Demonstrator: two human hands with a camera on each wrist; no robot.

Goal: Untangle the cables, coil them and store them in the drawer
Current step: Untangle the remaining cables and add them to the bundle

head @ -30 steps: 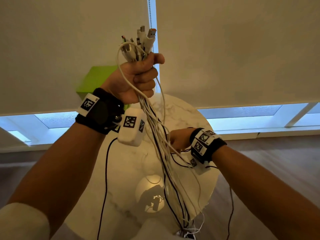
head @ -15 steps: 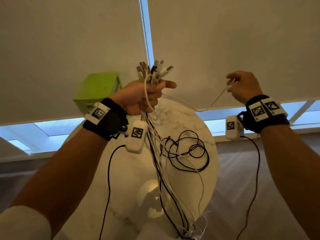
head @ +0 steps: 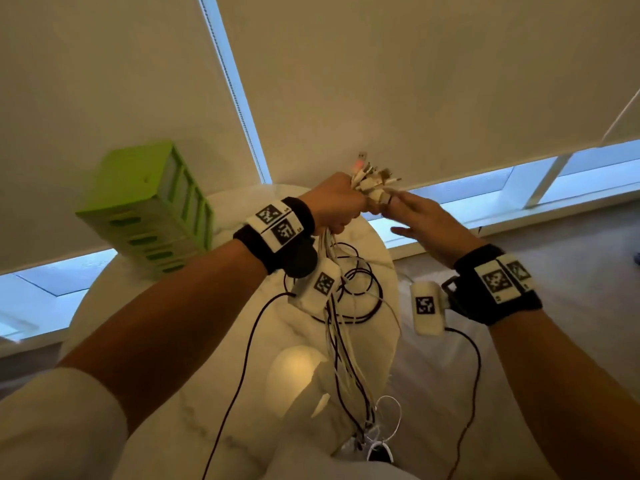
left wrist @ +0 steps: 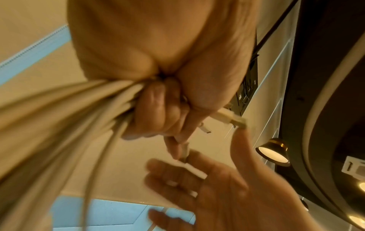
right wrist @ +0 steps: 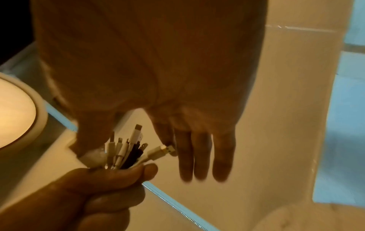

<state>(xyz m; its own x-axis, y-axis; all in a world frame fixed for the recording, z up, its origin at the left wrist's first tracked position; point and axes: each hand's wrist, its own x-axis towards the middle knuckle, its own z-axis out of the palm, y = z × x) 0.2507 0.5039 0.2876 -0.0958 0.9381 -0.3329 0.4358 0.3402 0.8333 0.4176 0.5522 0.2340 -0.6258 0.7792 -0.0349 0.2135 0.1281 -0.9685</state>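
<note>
We saw cables (head: 341,344) mostly white, few black, in left hand's (head: 334,202) grip. Plug ends (head: 372,178) above its fingers (right wrist: 118,176) were white and beige, one black, one tipped pink-red. We noted drawer unit (head: 152,209) lime green with darker green slots. Table (head: 166,358) was white marble with faint grey veins. Wristbands (head: 277,233) were black, carrying white tags with black square-code patterns. Near right hand's (head: 429,223) fingers, blinds (head: 415,81) were cream.

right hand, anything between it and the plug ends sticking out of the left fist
Nothing visible. The right hand is open with its fingers right beside the plug ends, which fan out above the left hand gripping the cable bundle. Only open air separates them.
</note>
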